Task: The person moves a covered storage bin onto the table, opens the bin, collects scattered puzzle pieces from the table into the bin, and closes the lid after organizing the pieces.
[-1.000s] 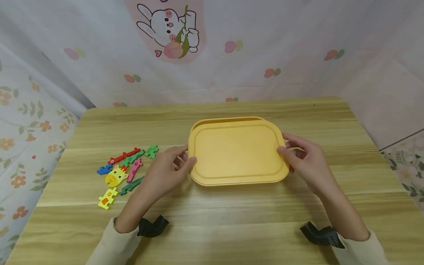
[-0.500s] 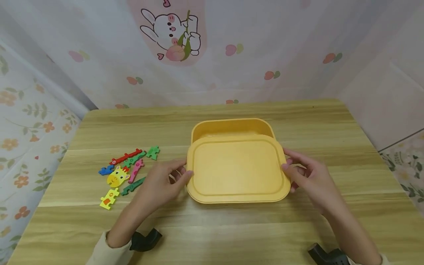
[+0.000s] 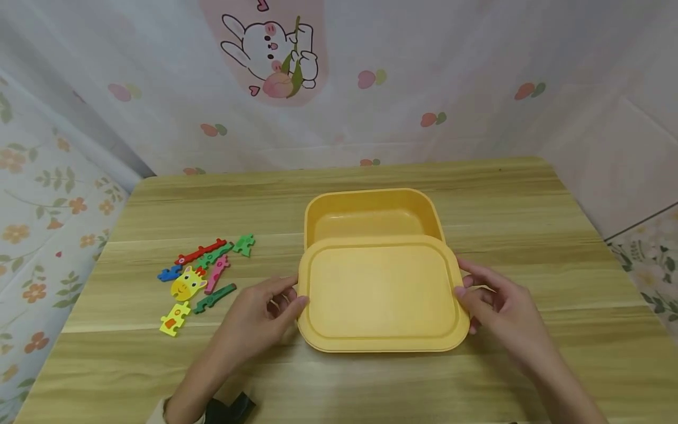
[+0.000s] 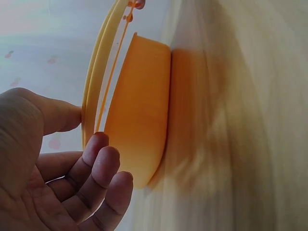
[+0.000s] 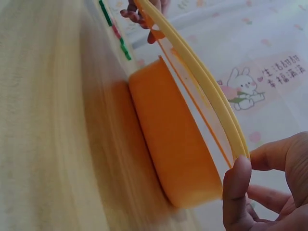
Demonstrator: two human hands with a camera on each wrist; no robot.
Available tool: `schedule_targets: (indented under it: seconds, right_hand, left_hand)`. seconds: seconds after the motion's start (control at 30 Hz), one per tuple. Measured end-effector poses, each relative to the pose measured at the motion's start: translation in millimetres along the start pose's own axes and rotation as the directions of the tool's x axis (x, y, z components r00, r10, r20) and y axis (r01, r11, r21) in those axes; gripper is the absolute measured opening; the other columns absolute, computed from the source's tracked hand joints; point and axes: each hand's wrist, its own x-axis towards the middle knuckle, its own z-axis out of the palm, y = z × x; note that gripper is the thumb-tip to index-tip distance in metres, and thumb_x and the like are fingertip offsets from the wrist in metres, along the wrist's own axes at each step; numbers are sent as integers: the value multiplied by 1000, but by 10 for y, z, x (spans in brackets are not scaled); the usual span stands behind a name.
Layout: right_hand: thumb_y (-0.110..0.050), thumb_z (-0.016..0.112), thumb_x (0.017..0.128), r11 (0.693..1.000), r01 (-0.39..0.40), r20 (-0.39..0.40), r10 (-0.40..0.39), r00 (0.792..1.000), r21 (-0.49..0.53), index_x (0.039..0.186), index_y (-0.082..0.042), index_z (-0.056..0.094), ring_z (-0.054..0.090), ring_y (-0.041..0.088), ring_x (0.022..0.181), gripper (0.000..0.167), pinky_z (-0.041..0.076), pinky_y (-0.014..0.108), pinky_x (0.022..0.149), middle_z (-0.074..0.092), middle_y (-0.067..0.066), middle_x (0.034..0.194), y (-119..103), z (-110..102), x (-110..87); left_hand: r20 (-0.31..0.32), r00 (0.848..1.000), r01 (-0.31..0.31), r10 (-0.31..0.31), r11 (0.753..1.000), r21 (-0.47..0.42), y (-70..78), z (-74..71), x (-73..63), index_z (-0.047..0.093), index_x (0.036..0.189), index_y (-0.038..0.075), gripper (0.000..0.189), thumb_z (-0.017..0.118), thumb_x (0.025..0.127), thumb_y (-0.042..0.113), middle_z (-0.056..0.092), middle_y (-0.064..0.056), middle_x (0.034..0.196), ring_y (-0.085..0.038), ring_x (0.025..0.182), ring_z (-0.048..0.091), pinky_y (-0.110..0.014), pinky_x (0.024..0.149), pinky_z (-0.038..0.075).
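Both hands hold a flat yellow lid (image 3: 382, 294) by its two short ends. My left hand (image 3: 262, 312) pinches the left edge, thumb on top and fingers beneath. At the opposite end my right hand (image 3: 500, 303) pinches the lid the same way. Behind and partly under the lid stands a yellow box (image 3: 371, 203), its far half uncovered; the near half is hidden. Both wrist views show a gap between the raised lid (image 4: 98, 77) and the rim of the box (image 5: 168, 130), which sits on the table.
Left of the hands lie several colourful puzzle pieces, among them a giraffe head (image 3: 188, 284), a red strip (image 3: 201, 251) and a dark green strip (image 3: 214, 298). They rest on the wooden table (image 3: 339, 388). A printed curtain (image 3: 402, 88) hangs behind its far edge.
Both hands have drawn the lid toward the person, off the far part of the box, whose inside has come into view. The box and puzzle pieces stay where they were.
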Motion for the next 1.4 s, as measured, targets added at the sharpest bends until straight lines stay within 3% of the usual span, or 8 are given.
schedule_targets:
  seconds: [0.3,0.53,0.83,1.2,1.4]
  right_hand:
    - [-24,73,102,989,-4,-44,-3,999,-148,148,-16,62,69,8,81,48,61,28,62,65,-6,107,60,45,-102]
    - [-18,73,101,988,28,-36,-34,999,-153,146,-12,62,70,8,80,46,60,30,58,65,-6,104,123,69,-188]
    - [-21,75,100,980,-4,-36,-3,999,-201,146,-16,61,70,6,84,48,58,27,61,67,-6,106,185,77,-256]
    - [-18,76,99,977,-23,-37,16,999,-211,147,-15,60,69,7,79,50,59,30,57,65,-3,105,220,100,-339]
    - [-19,76,99,974,-43,-40,35,999,-223,147,-17,59,68,6,79,51,58,30,55,64,-2,106,215,129,-374]
  left_hand:
    - [13,1000,23,-23,1000,4,-22,45,-91,72,136,11,40,77,99,25,69,9,86,-3,75,61,-20,69,57]
    - [10,1000,-4,3,999,32,-43,84,-172,74,133,11,39,79,97,24,67,13,83,1,72,59,-20,67,56]
    - [37,999,1,-1,1000,-5,-50,109,-256,75,132,16,36,78,98,28,68,13,85,2,73,59,-19,66,56]
    - [55,998,13,-17,998,63,-23,129,-341,75,131,20,35,77,99,33,66,17,84,5,73,56,-17,66,53]
    - [40,999,-16,14,998,62,-45,124,-370,75,130,19,34,77,99,32,66,17,84,6,73,56,-18,66,53]
